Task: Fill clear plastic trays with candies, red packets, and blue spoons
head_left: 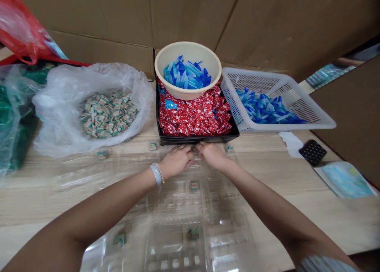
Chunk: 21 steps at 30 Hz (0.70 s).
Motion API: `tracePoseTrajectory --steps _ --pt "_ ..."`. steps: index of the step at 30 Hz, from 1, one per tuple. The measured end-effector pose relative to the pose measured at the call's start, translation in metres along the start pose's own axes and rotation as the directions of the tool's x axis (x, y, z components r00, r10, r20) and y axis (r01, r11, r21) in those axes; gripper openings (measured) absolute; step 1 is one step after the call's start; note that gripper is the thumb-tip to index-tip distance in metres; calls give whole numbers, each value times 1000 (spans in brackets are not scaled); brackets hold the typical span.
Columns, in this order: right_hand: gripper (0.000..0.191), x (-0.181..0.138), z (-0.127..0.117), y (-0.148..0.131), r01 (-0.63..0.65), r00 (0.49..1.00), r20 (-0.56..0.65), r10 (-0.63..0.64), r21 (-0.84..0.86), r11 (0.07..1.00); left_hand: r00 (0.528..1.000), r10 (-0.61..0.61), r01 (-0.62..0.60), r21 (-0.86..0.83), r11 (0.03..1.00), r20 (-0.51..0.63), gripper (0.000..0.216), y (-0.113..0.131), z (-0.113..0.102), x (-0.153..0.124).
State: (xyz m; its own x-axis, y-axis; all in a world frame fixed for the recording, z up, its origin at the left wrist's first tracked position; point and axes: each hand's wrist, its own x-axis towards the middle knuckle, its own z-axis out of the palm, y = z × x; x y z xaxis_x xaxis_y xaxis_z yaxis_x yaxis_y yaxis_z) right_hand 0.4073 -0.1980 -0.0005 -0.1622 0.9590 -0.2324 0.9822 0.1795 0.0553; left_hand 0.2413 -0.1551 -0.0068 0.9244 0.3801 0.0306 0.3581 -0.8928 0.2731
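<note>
My left hand, with a pale bangle on its wrist, is at the front edge of a black box. Its fingers are bent toward the right. My right hand is close beside it, fingers curled down; whatever either hand pinches is hidden. Both hands are over clear plastic trays spread on the table. Small striped green-and-beige blocks, such as one block in the middle, lie singly in several trays. Red printed packets fill the black box.
A cream bowl of blue plastic pieces rests on the packets. Left, a plastic bag holds many striped blocks. Right, a white basket holds more blue pieces; a black dotted pad lies nearer. Cardboard stands behind.
</note>
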Motion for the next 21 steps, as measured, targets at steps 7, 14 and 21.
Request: tracePoseTrajectory --steps 7,14,21 --pt "29 -17 11 -7 -133 987 -86 139 71 989 1000 3 -2 47 999 -31 31 1 6 3" --pt "26 -20 18 -17 -186 967 -148 207 143 972 998 -5 6 14 1000 -62 27 10 -16 -26" --pt "28 24 -66 -63 100 958 -287 -3 324 941 835 -470 433 -185 882 -287 26 -120 -75 -118"
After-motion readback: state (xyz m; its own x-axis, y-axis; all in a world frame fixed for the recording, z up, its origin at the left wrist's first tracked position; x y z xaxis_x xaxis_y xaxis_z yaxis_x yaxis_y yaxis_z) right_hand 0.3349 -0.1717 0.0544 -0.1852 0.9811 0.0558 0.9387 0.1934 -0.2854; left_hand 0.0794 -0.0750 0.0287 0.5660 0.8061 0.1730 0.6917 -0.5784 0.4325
